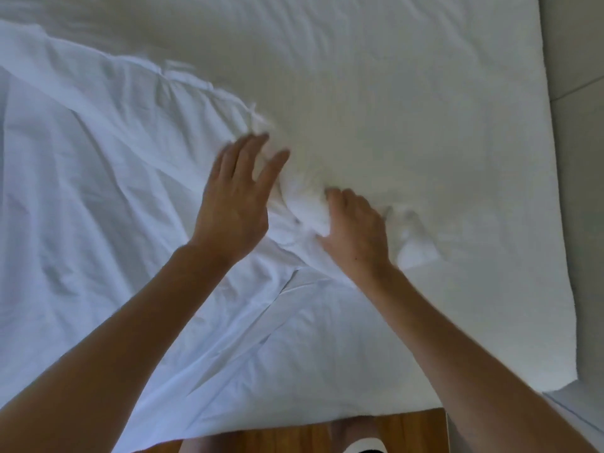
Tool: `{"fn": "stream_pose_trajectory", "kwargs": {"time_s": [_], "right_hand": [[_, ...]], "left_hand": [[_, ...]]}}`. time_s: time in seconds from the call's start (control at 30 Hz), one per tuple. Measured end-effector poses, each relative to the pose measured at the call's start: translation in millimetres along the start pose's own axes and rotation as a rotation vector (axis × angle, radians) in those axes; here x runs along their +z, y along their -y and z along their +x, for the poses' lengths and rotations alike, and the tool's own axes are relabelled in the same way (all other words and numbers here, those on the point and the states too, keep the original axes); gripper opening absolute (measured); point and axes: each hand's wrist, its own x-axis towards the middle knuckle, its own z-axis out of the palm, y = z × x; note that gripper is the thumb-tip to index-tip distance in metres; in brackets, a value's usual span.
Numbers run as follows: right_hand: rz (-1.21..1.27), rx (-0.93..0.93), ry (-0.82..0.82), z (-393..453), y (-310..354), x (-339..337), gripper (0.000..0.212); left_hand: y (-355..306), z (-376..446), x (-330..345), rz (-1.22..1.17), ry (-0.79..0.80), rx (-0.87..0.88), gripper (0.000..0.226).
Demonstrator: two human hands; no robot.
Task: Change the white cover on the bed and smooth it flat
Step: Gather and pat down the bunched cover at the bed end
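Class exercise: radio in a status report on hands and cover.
Left hand open above white cover. Right hand grips bunched edge. Cover wrinkled, half spread.

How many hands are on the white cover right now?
2. The left hand lies open with spread fingers on the white cover; the right hand, beside it, grips a bunched fold near the middle.

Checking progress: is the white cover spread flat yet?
No. The white cover lies creased and bunched at its edge, where the right hand grips it.

2 bare forearms (137, 325), no sleeves, no rings
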Motion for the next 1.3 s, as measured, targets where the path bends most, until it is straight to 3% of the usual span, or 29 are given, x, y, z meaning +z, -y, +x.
{"fn": "stream_pose_trajectory", "kwargs": {"time_s": [0.1, 0.2, 0.27, 0.3, 0.4, 0.43, 0.5, 0.57, 0.63, 0.7, 0.77, 0.87, 0.97, 1.03, 1.1, 1.17, 1.3], "right_hand": [[-0.010, -0.079, -0.146, -54.6, 33.7, 12.8, 0.057], [0.092, -0.155, -0.107, -78.4, 57.7, 10.5, 0.049], [0.214, -0.189, -0.093, -80.7, 65.3, -2.2, 0.029], [0.271, -0.165, -0.134, -78.8, 68.8, -9.8, 0.022], [0.320, 0.085, -0.255, -57.5, 87.1, -26.1, 0.029], [0.299, 0.181, -0.214, -47.2, 94.3, -24.7, 0.034], [0.285, 0.313, 0.021, -29.1, 109.6, -11.6, 0.046], [0.344, 0.393, 0.240, -23.9, 126.3, 7.6, 0.052], [0.277, 0.388, 0.283, -32.2, 143.5, 23.4, 0.055], [0.193, 0.381, 0.145, -46.9, 156.2, 27.2, 0.057], [0.181, 0.377, 0.031, -60.5, 164.7, 27.2, 0.056], [0.157, 0.322, -0.098, -83.9, 180.4, 34.5, 0.054], [0.159, 0.287, -0.214, -109.3, 207.3, 39.8, 0.047], [0.178, 0.244, -0.261, -128.3, 228.3, 38.8, 0.043], [0.211, 0.163, -0.244, -142.1, 244.9, 35.1, 0.039], [0.266, 0.119, -0.190, -144.6, 250.0, 24.3, 0.039], [0.533, 0.390, -0.186, -108.7, 230.5, -2.1, 0.036]], "left_hand": [[26.0, 6.2, 1.9, 0.280, 0.132, 0.154, 0.076], [43.6, -6.1, 8.7, 0.299, 0.124, 0.270, 0.043], [50.9, -23.5, 5.0, 0.308, 0.108, 0.253, 0.023], [54.7, -35.3, 3.3, 0.283, 0.108, 0.240, 0.020], [72.8, -80.8, 3.1, 0.116, 0.095, 0.243, 0.011], [79.6, -94.6, 3.6, 0.066, 0.070, 0.259, 0.017], [93.1, -118.2, 0.9, 0.007, 0.038, 0.293, 0.027], [106.7, -140.0, 1.1, -0.011, 0.030, 0.338, 0.016], [116.0, -157.0, 3.8, -0.021, 0.065, 0.365, 0.023], [120.4, -169.1, 3.6, -0.049, 0.152, 0.342, 0.041], [124.7, -175.9, -6.6, -0.124, 0.175, 0.338, 0.041], [132.6, -171.7, -32.9, -0.201, 0.056, 0.364, 0.034], [133.6, -140.2, -45.5, -0.001, -0.007, 0.312, 0.055], [135.9, -120.3, -40.5, 0.194, 0.207, 0.421, 0.066], [142.1, -116.1, -32.3, 0.305, 0.319, 0.514, 0.057], [144.6, -126.8, -36.9, 0.385, 0.295, 0.464, 0.035], [149.4, -153.1, -45.1, 0.328, 0.225, 0.313, 0.030]]}}
